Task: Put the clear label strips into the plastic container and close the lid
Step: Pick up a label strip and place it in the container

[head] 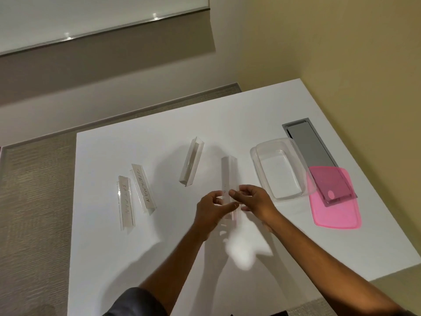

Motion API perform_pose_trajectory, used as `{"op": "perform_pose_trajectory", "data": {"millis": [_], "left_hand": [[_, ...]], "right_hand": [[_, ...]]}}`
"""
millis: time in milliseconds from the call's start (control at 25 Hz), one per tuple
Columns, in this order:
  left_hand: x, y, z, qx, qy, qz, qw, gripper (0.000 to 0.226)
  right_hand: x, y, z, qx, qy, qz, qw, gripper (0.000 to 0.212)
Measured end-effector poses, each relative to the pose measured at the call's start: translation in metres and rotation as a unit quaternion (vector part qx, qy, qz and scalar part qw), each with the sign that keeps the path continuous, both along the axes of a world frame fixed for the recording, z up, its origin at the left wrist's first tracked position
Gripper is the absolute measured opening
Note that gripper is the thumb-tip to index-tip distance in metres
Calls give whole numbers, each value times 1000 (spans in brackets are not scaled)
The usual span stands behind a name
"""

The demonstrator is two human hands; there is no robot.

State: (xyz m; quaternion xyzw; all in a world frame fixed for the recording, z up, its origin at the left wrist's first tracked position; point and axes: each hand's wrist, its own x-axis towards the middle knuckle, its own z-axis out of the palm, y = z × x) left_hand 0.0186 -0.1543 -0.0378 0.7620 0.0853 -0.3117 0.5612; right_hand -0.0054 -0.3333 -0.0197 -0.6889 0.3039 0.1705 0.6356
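Several clear label strips lie on the white table (pixel 118 247). Both hands grip one clear strip (pixel 229 172) at its near end, my left hand (pixel 213 209) on its left side and my right hand (pixel 252 199) on its right. It points away from me, just left of the open clear plastic container (pixel 259 165), which holds nothing. The pink lid (pixel 337 213) lies flat to the container's right. Another clear strip (pixel 191 161) lies to the left. Two more rest further left, one labelled "SUPERMAN" (pixel 143 189) and one labelled "BATMAN" (pixel 126 201).
A grey metal cable hatch (pixel 307 142) is set into the table behind the container, partly under the pink lid. The table's left edge drops to a carpeted floor (pixel 34 190). A beige wall (pixel 364 65) runs along the right side.
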Motion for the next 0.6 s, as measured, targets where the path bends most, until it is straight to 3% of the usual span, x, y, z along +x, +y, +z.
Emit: {"op": "perform_pose_trajectory", "data": {"millis": [120, 240, 320, 480, 600], "left_hand": [[-4, -17, 7, 84, -78, -24, 993, 85], [-7, -30, 9, 84, -118, -43, 989, 82], [-7, -39, 9, 59, -109, -41, 992, 67], [-5, -57, 10, 6, -65, 3, 998, 32], [-4, -74, 18, -35, -14, 31, 999, 20]], "right_hand": [[2, -9, 0, -14, -16, 19, 1000, 47], [-3, -23, 2, 21, -42, -4, 999, 27], [-8, -37, 7, 61, -50, -23, 997, 23], [-13, -67, 15, 107, -38, -44, 993, 40], [-15, -87, 19, 118, -45, -46, 991, 40]]}}
